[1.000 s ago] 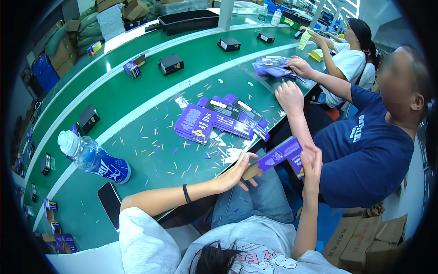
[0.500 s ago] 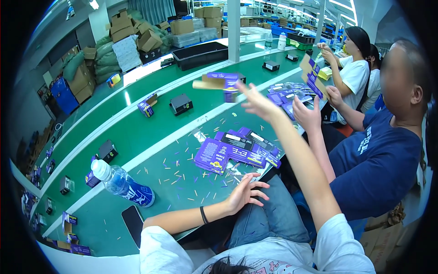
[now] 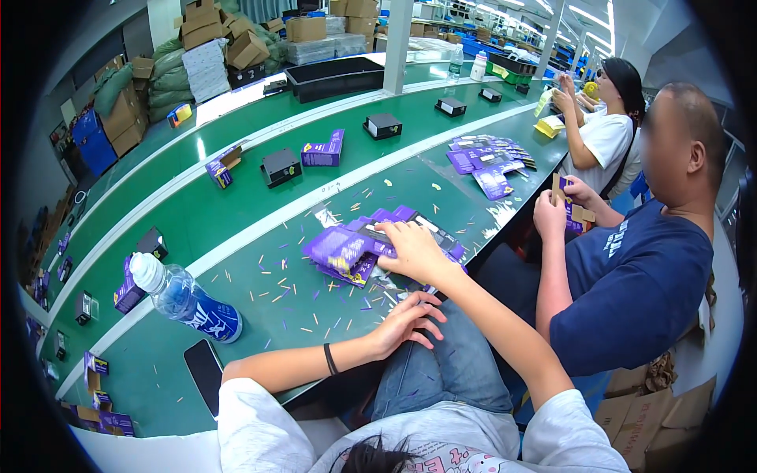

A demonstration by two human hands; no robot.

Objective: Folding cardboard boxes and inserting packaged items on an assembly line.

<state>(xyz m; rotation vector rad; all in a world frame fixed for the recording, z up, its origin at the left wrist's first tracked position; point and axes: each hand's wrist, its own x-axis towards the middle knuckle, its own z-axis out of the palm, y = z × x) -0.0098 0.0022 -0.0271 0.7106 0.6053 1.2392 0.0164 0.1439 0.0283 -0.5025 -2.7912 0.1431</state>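
Observation:
A pile of flat purple cartons (image 3: 441,236) lies on the green table in front of me. My right hand (image 3: 414,251) reaches onto it, thumb and fingers closed on the edge of the top flat carton (image 3: 335,248), which looks slightly blurred and raised. My left hand (image 3: 406,323) is held above my lap at the table edge, fingers apart and holding nothing. Beyond the pile, a folded purple box (image 3: 322,151) lies on the green conveyor belt beside a black box (image 3: 281,168).
A water bottle (image 3: 193,303) and a phone (image 3: 206,374) are on my left. Small scraps (image 3: 315,296) litter the table. At right, a co-worker (image 3: 631,260) folds a carton near another carton pile (image 3: 489,162). More black boxes (image 3: 382,124) sit along the belt.
The purple box that was in the air by my right hand now lies on the belt. My right hand has come back to the carton pile. The co-worker's carton is lower and more folded.

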